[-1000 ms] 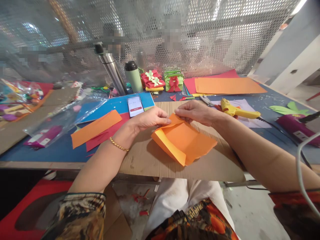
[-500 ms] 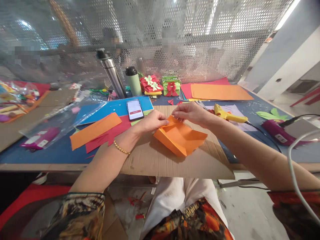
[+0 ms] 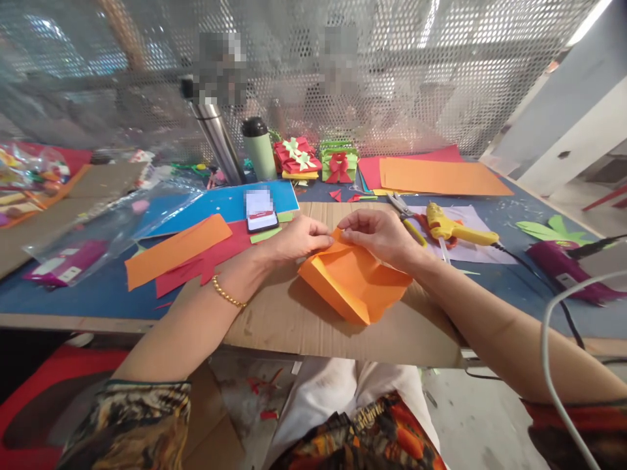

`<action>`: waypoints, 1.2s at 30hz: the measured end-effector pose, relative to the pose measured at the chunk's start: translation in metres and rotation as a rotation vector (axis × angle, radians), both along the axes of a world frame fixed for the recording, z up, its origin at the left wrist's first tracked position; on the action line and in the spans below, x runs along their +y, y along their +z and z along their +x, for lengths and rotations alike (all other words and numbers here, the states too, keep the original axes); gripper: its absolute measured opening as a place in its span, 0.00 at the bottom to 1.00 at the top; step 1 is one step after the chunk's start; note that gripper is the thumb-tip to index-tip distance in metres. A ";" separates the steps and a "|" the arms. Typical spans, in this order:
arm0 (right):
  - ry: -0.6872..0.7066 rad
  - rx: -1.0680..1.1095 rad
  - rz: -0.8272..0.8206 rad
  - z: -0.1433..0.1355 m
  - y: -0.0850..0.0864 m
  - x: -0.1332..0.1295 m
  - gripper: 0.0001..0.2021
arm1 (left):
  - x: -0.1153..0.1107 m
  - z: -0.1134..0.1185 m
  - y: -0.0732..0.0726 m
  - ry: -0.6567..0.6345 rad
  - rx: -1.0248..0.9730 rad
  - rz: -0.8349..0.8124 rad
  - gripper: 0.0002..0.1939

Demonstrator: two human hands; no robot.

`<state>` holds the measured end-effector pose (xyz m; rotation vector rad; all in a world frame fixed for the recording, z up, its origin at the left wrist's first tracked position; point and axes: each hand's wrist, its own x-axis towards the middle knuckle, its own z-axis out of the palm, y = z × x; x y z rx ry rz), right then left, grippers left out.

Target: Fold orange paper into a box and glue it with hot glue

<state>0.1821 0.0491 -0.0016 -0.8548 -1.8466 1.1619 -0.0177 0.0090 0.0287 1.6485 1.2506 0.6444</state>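
Note:
An orange folded paper box (image 3: 357, 277) with raised, creased sides is held just over a sheet of brown cardboard (image 3: 274, 320). My left hand (image 3: 301, 240) pinches its far left corner, thumb and fingers closed on the paper. Close beside it, my right hand (image 3: 375, 234) grips the same far corner flap, fingertips pressed together. The two hands' fingertips nearly meet at the flap. The near side of the box stands free of both hands. Part of the far edge is hidden behind the fingers.
A phone (image 3: 261, 210) lies behind my left hand, beside orange strips (image 3: 179, 248) and red paper (image 3: 196, 271). To the right are scissors (image 3: 409, 219) and a yellow glue gun (image 3: 455, 228) with its cord. Bottles (image 3: 259, 150) and small paper boxes (image 3: 339, 163) stand at the back.
My right hand's fingers have curled in closer to the left at the corner flap. The box has tilted slightly, its near edge lower in view. The camera view has shifted a little.

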 end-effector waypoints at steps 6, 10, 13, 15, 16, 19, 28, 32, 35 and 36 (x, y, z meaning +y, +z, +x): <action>-0.024 -0.042 0.091 0.001 0.002 -0.007 0.09 | -0.001 0.003 -0.002 0.046 -0.008 0.009 0.18; -0.045 -0.061 0.138 0.001 0.003 -0.008 0.08 | 0.000 0.002 -0.002 0.036 -0.013 -0.025 0.17; -0.045 -0.064 0.166 0.002 0.002 -0.008 0.07 | -0.002 0.003 0.000 0.046 0.003 -0.070 0.16; -0.034 -0.062 0.229 0.003 0.002 -0.009 0.07 | -0.003 0.004 0.001 0.064 -0.008 -0.094 0.16; -0.025 -0.059 0.274 0.003 0.002 -0.009 0.06 | -0.003 0.005 0.001 0.063 -0.022 -0.102 0.16; 0.002 -0.063 0.416 0.005 0.004 -0.012 0.07 | -0.003 0.005 0.004 0.034 -0.075 -0.120 0.16; 0.044 -0.157 0.660 0.012 0.012 -0.016 0.13 | 0.000 0.001 0.005 0.021 -0.131 -0.141 0.06; 0.051 -0.215 0.746 0.013 0.012 -0.016 0.14 | 0.000 0.002 0.006 0.071 -0.111 -0.138 0.05; 0.068 -0.210 0.797 0.014 0.012 -0.016 0.15 | 0.000 0.002 0.007 0.058 -0.106 -0.129 0.06; 0.075 -0.207 0.808 0.014 0.011 -0.016 0.15 | -0.001 0.002 0.007 0.044 -0.102 -0.129 0.06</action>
